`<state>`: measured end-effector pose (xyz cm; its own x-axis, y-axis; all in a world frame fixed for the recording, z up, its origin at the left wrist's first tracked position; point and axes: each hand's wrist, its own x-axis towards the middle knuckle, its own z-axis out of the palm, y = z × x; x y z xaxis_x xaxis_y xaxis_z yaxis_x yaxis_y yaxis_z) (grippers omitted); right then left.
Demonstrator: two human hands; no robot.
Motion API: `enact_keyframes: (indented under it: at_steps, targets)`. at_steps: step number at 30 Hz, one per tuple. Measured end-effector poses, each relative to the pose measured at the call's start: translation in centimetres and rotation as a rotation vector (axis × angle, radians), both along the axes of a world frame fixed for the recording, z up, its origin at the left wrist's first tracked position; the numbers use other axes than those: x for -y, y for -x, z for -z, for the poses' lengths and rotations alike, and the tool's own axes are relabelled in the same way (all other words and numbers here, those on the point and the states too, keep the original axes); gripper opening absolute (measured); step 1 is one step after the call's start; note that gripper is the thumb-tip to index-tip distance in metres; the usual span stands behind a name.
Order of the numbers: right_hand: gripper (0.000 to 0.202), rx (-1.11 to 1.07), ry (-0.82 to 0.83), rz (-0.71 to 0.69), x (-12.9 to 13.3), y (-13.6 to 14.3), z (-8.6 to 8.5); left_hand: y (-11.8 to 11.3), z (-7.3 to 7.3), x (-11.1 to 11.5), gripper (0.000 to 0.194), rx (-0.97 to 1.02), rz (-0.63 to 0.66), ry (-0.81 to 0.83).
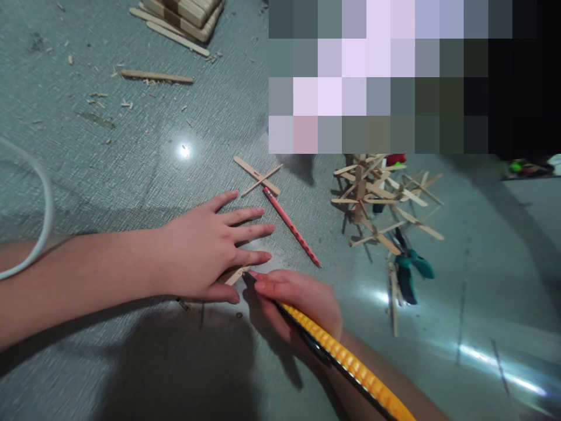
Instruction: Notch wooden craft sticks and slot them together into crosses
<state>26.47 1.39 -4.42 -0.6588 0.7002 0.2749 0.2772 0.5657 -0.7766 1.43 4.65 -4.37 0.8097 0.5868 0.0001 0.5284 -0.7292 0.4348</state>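
My left hand [205,245] lies flat on the table with its fingers spread, over a wooden craft stick [235,275] that shows between thumb and forefinger. My right hand [298,298] is closed round a yellow and black utility knife [346,359]. The knife's tip meets the visible end of that stick. Just beyond my left fingertips lie a red pencil [293,228] and two crossed craft sticks [256,175]. Most of the stick under my left hand is hidden by the palm.
Bundled craft sticks [188,17] lie at the top left, with a single stick [156,76] and shavings nearer. To the right stand joined stick pieces [368,193] beside green-handled pliers [411,266]. A white cable [46,199] curves over my left forearm. The top right is blurred into blocks.
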Motion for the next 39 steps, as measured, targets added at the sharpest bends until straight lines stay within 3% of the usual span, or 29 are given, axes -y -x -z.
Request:
enact_keyframes:
  at_steps: [8, 16, 24, 39]
  targets:
    - [0.038, -0.001, 0.026, 0.016, 0.30, -0.19, 0.36, 0.00, 0.48, 0.17, 0.065, 0.035, -0.011, -0.025]
    - [0.033, -0.008, 0.043, -0.007, 0.24, -0.26, 0.26, -0.15, 0.03, 0.07, 0.065, -0.013, -0.001, -0.010]
    - [0.019, -0.007, 0.003, -0.041, 0.11, -0.08, 0.18, -0.21, -0.10, 0.12, 0.060, -0.020, -0.014, -0.007]
    - [0.024, 0.012, 0.043, -0.010, 0.22, -0.59, 0.16, -0.19, -0.19, 0.05, 0.059, -0.034, -0.010, -0.010]
